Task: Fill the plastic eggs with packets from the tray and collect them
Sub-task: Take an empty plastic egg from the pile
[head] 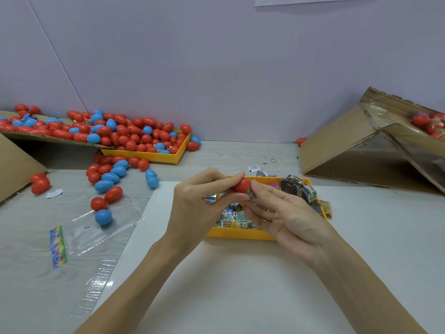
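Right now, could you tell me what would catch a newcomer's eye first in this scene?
First, the big spill of red and blue plastic eggs at far left, pouring from a cardboard flap over a yellow tray onto the table. Next, at centre, the left hand holds a red egg while the right hand pushes a packet into it, above the yellow packet tray.
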Available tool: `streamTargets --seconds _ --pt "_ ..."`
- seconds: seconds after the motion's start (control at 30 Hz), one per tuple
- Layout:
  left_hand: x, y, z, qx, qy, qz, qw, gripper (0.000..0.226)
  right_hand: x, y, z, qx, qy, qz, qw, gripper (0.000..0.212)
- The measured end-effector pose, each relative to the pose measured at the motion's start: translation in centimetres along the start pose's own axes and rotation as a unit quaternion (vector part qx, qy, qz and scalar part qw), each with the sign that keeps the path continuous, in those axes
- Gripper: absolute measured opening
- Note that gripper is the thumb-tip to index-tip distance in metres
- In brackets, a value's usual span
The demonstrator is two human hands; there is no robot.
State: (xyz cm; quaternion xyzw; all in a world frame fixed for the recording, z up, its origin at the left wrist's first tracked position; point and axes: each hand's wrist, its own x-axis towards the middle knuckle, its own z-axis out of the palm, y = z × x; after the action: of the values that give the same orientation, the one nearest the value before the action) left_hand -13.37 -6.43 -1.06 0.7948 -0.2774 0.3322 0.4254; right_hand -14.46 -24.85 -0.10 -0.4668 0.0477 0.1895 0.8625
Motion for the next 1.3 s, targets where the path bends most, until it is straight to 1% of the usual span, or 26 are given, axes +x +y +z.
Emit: streamTargets --seconds 0.1,0.17,0.23,0.3,0.37,0.43,0.53,0.63,0.73,0.8,0.9,1.03,1.07,1.13,1.17,1.2,1.23,1.3 --pt "-0.1 0.0 0.2 0.006 -0.004 0.016 1.000 0.036 0.1 0.1 0.1 0.003 0.003 0.004 1.000 0.037" --pt "-0.1 0.1 0.3 0.007 -0.005 0.025 1.000 0.031 0.1 0.1 0.1 0.008 -0.002 0.010 1.000 0.040" --pt "-0.1 0.2 0.4 0.008 0.000 0.025 1.000 0.031 0.2 0.0 0.2 0.009 -0.007 0.016 1.000 0.043" --pt "-0.1 0.2 0.3 0.008 0.002 0.016 1.000 0.032 0.1 -0.2 0.1 0.006 -0.017 0.014 1.000 0.040" --pt "-0.1 0.2 0.3 -0.007 0.000 -0.007 1.000 0.032 0.1 -0.4 -0.1 -0.004 -0.031 0.006 1.000 0.033" --pt "0.0 0.0 0.3 -0.049 -0.010 -0.048 0.998 0.032 0.0 -0.5 -0.3 -0.006 -0.037 -0.004 0.999 0.031" --pt "0.0 -0.4 0.1 -0.113 -0.047 -0.098 0.988 0.037 0.2 -0.4 -0.4 -0.012 -0.028 -0.016 0.999 0.031" --pt "-0.1 -0.6 0.0 -0.096 -0.076 -0.080 0.989 0.042 0.3 0.2 -0.3 -0.030 -0.013 -0.023 0.999 0.033" --pt "-0.1 -0.5 0.1 -0.069 -0.046 -0.063 0.995 0.035 0.1 0.9 0.1 -0.055 -0.012 -0.053 0.997 0.032" --pt "-0.1 -0.5 0.2 -0.041 -0.026 -0.044 0.998 0.034 -0.1 1.4 0.4 -0.101 0.003 -0.095 0.990 0.030" --pt "-0.1 -0.3 0.3 -0.009 -0.006 -0.015 1.000 0.034 -0.2 2.2 0.9 -0.169 0.051 -0.180 0.968 0.028" --pt "-0.2 -0.1 0.4 0.002 0.023 -0.004 1.000 0.034 -0.2 2.7 1.4 -0.242 0.083 -0.259 0.931 0.025" --pt "-0.3 -0.1 0.5 0.006 0.033 -0.002 0.999 0.034 -0.2 2.8 1.4 -0.279 0.106 -0.282 0.912 0.024" --pt "-0.5 0.0 0.8 0.016 0.049 0.004 0.999 0.034 -0.3 3.0 1.4 -0.359 0.158 -0.329 0.859 0.026" --pt "-0.6 0.0 0.8 0.015 0.052 0.003 0.999 0.033 -0.3 3.0 1.4 -0.381 0.166 -0.344 0.842 0.026" --pt "-0.6 0.0 0.9 0.009 0.050 -0.003 0.999 0.034 -0.4 3.0 1.5 -0.387 0.157 -0.349 0.839 0.025" --pt "-0.6 -0.1 0.9 0.001 0.044 -0.009 0.999 0.034 -0.5 2.8 1.6 -0.376 0.134 -0.341 0.851 0.025" --pt "-0.7 -0.5 0.9 -0.006 0.027 -0.014 1.000 0.035 -0.5 2.4 1.6 -0.335 0.084 -0.296 0.891 0.024"
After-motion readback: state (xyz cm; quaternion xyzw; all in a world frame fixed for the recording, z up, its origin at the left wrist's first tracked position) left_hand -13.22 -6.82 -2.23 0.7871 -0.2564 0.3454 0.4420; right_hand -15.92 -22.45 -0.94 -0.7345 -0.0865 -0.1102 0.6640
